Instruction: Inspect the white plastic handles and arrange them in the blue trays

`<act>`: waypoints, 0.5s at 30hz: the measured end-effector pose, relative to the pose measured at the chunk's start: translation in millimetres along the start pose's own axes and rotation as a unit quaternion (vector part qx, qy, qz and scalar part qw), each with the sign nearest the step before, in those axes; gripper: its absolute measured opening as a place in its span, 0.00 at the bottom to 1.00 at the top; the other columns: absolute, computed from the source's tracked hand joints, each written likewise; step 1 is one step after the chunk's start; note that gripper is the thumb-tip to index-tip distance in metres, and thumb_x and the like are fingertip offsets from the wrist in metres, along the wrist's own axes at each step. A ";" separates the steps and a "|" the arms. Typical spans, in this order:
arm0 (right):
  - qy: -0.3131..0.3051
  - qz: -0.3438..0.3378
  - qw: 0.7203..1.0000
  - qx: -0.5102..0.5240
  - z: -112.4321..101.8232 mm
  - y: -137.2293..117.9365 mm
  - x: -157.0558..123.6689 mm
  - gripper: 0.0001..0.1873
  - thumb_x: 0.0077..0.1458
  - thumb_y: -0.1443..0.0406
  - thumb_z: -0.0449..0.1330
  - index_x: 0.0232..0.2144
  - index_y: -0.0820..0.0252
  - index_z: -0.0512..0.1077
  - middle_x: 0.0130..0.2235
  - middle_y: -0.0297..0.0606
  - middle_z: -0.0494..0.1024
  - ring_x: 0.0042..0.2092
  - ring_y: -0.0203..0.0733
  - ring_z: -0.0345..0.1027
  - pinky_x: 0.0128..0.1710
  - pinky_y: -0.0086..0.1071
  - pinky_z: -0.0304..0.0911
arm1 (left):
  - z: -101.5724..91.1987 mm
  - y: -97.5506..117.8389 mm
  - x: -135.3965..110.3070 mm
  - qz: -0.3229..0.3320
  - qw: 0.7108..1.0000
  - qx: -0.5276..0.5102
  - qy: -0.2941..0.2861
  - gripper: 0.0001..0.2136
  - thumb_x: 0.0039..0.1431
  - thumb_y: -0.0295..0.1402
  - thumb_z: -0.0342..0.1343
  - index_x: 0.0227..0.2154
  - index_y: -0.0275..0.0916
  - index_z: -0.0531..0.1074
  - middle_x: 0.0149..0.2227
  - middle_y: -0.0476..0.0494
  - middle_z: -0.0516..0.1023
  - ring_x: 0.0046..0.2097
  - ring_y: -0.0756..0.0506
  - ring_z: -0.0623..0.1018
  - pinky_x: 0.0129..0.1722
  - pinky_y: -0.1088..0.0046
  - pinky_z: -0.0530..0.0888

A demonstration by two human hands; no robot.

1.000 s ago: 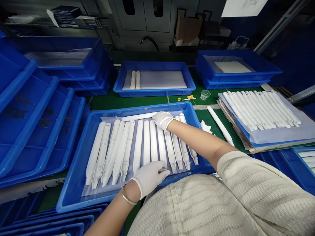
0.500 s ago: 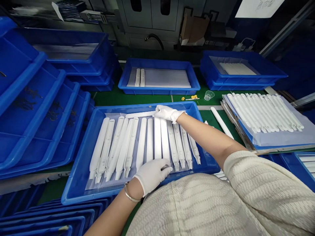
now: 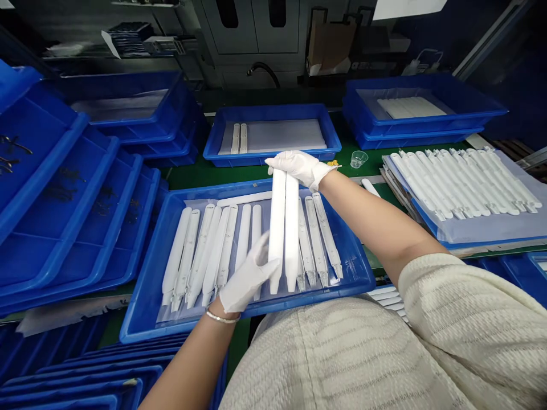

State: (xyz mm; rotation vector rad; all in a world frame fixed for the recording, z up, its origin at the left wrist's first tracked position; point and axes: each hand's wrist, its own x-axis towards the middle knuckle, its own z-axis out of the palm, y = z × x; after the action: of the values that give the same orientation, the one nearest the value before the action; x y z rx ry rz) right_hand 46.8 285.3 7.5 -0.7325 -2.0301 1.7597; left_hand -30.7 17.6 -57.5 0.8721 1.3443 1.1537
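Observation:
Two long white plastic strips (image 3: 277, 228) with narrowed lower ends are raised at a tilt above the blue tray (image 3: 141, 285). My right hand (image 3: 294, 165), in a white glove, is closed around their upper ends. My left hand (image 3: 248, 276), also gloved, holds the lower part of the left strip at its edge; the thumb lies on the front, and the fingertips are blurred or hidden. Several similar strips (image 3: 208, 250) lie in the tray on a pale liner sheet, some showing a ribbed inner side. One strip (image 3: 243, 199) lies crosswise along the far edge.
Stacked blue trays (image 3: 98, 228) stand at the left. Behind is a blue tray (image 3: 273, 159) holding two strips. More strips (image 3: 465, 182) lie on a sheet at the right, near a small clear cup (image 3: 359, 159). Further blue trays (image 3: 427, 139) stand at the back right.
My right hand has lifted the two strips by their upper ends out of the row. My left hand has moved slightly left and up to the left strip's edge. The camera view has shifted a little.

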 end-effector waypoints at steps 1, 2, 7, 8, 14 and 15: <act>0.009 0.010 1.000 0.009 -3.1 -3.5 -2.2 0.20 0.57 0.52 0.66 0.31 0.65 0.76 0.26 0.32 0.70 0.26 0.31 0.60 0.27 0.26 0.58 | 5.9 1.3 0.5 -0.037 0.996 -0.051 -0.062 0.39 0.56 0.48 0.64 0.67 0.37 0.60 0.61 0.29 0.72 0.61 0.33 0.73 0.59 0.55 0.72; 0.019 0.018 1.000 0.011 -5.0 -6.2 -4.7 0.19 0.57 0.52 0.66 0.31 0.65 0.76 0.26 0.32 0.70 0.25 0.31 0.60 0.26 0.26 0.58 | 12.5 1.9 0.8 -0.076 0.987 -0.094 -0.108 0.37 0.55 0.47 0.66 0.64 0.37 0.64 0.59 0.28 0.74 0.59 0.33 0.75 0.57 0.55 0.73; 0.074 0.051 0.995 -0.045 -12.3 -12.0 -16.1 0.21 0.61 0.51 0.62 0.31 0.65 0.76 0.27 0.34 0.71 0.27 0.33 0.61 0.29 0.27 0.62 | 40.2 1.6 3.6 -0.186 0.948 -0.192 -0.174 0.25 0.49 0.36 0.73 0.49 0.33 0.75 0.44 0.31 0.82 0.44 0.39 0.82 0.47 0.60 0.79; 0.092 0.057 0.992 -0.070 -15.3 -12.7 -18.1 0.24 0.64 0.48 0.59 0.32 0.65 0.76 0.28 0.35 0.72 0.28 0.35 0.63 0.32 0.29 0.64 | 42.8 2.2 4.9 -0.186 0.946 -0.201 -0.174 0.24 0.49 0.35 0.73 0.48 0.33 0.76 0.43 0.32 0.82 0.42 0.41 0.82 0.45 0.61 0.79; 0.202 -0.111 0.947 -0.223 -3.0 -16.2 -56.1 0.18 0.66 0.57 0.53 0.49 0.61 0.74 0.54 0.44 0.73 0.60 0.49 0.64 0.64 0.42 0.55 | 38.1 6.6 15.0 -0.144 0.961 -0.189 -0.143 0.21 0.53 0.38 0.70 0.47 0.32 0.78 0.43 0.31 0.82 0.42 0.40 0.82 0.44 0.63 0.80; 0.151 -0.149 0.953 -0.216 9.4 -15.0 -69.2 0.16 0.64 0.58 0.54 0.49 0.58 0.75 0.55 0.42 0.73 0.63 0.49 0.61 0.66 0.42 0.52 | 36.6 6.7 16.5 -0.129 0.972 -0.148 -0.130 0.21 0.55 0.39 0.68 0.48 0.31 0.78 0.42 0.30 0.82 0.42 0.39 0.83 0.43 0.63 0.81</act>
State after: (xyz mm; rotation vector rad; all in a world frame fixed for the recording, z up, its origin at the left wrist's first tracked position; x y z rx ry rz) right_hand 94.7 235.5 25.3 -0.7170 -2.1883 0.9803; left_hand 2.6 40.4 -52.4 0.5892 1.0051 0.9669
